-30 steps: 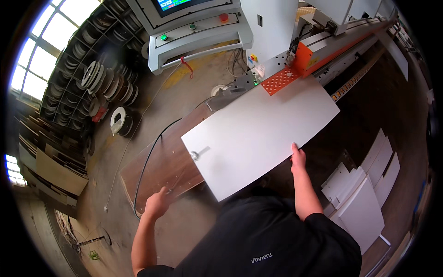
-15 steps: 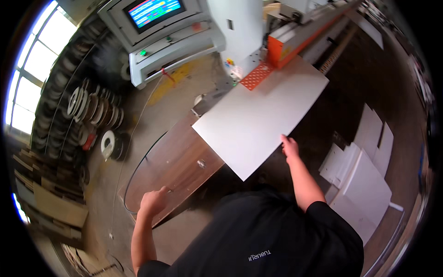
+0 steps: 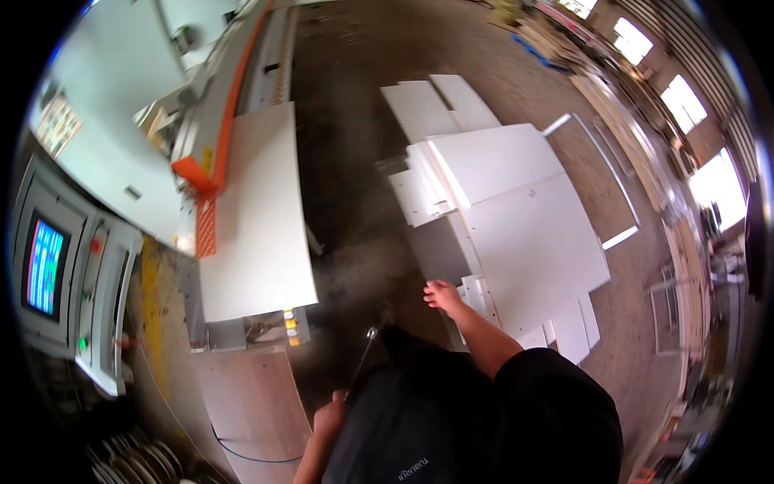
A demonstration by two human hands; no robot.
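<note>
Left hand [image 3: 329, 416] clamps a rod [image 3: 360, 362], lower centre; right hand [image 3: 443, 296], fingers loosely apart, is nearer the panels [image 3: 524, 222], centre right.

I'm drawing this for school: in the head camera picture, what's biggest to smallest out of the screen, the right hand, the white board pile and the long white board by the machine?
1. White board pile
2. Long white board by the machine
3. Screen
4. Right hand

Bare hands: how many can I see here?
2: the left hand at the bottom, holding a thin metal rod; the right hand near the white panels.
</note>
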